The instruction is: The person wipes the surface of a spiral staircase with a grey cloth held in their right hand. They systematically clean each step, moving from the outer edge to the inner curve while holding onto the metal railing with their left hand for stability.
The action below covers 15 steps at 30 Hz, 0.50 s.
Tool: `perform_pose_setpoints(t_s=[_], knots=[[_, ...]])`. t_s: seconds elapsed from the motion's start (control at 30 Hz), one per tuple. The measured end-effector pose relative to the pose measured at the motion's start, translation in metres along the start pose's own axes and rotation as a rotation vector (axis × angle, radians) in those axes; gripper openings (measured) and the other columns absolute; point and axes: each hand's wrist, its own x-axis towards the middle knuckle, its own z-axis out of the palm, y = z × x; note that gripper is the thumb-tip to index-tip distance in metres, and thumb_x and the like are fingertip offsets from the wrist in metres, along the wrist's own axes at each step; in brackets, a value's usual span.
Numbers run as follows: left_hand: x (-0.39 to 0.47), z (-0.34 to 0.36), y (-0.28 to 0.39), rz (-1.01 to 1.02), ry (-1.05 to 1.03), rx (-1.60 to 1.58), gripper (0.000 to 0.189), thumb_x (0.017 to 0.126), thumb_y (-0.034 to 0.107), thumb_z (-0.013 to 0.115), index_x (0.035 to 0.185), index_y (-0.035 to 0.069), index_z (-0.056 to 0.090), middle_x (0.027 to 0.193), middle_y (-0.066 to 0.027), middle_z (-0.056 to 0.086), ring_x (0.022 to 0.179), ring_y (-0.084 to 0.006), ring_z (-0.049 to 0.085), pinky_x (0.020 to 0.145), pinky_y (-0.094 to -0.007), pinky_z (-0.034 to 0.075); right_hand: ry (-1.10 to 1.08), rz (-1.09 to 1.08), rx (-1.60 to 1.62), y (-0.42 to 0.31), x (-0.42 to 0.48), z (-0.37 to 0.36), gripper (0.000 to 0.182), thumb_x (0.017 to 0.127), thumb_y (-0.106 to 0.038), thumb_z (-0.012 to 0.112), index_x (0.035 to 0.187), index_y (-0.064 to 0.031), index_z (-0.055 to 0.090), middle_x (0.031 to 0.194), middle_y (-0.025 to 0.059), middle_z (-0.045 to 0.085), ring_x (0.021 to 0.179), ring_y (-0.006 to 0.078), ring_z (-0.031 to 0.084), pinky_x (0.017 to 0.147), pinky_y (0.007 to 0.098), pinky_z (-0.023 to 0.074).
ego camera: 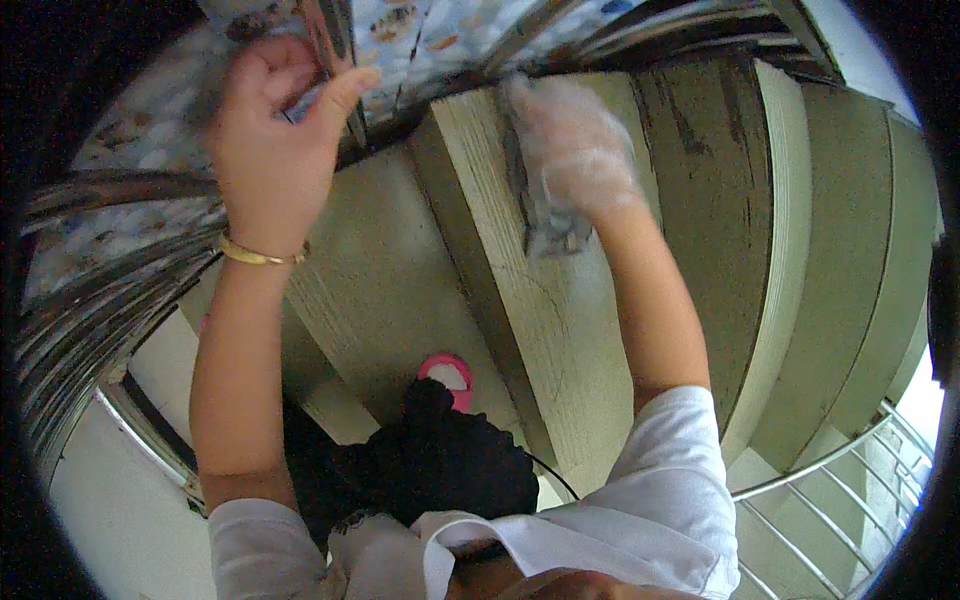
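Note:
My right hand [574, 146], blurred and apparently in a thin see-through plastic glove, presses a wet-looking grey cloth [559, 236] onto a stair tread [555, 322]. The cloth sticks out below the palm and along the finger side. My left hand [274, 127] is bare, with a gold-coloured bangle [262, 253] at the wrist. It is raised beside a narrow brown upright strip [322, 34] against the pebble-patterned wall [397, 45]. Its fingers are curled and the thumb crosses in front of the strip; whether they grip it is unclear.
More steps [701, 150] continue to the right, with ribbed edges [784, 165]. A metal railing [810, 480] curves at the lower right. My foot in a pink shoe [461, 394] stands on a lower step. Dark-edged long strips [112, 292] line the left side.

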Motion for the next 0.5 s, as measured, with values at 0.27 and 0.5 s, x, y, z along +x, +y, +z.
perform_pose_setpoints(t_s=[0.27, 0.5], knots=[[-0.007, 0.002, 0.0, 0.001, 0.005, 0.04, 0.04, 0.074, 0.017, 0.083, 0.099, -0.001, 0.058, 0.093, -0.0108, 0.071, 0.085, -0.0163, 0.068, 0.077, -0.0287, 0.052, -0.057, 0.086, -0.032, 0.0, -0.008, 0.008, 0.037, 0.082, -0.014, 0.056, 0.118, -0.015, 0.058, 0.111, 0.0127, 0.061, 0.106, 0.0348, 0.057, 0.085, 0.0449, 0.0496], [0.001, 0.003, 0.006, 0.053, 0.04, -0.041, 0.04, 0.073, 0.017, 0.083, 0.098, -0.002, 0.058, 0.092, -0.0125, 0.071, 0.084, -0.0142, 0.067, 0.076, -0.0276, 0.052, 0.104, 0.072, -0.075, 0.019, 0.019, 0.002, 0.024, 0.081, -0.012, 0.055, 0.104, -0.0108, 0.062, 0.104, 0.0136, 0.063, 0.101, 0.0352, 0.059, 0.082, 0.0455, 0.0503]])
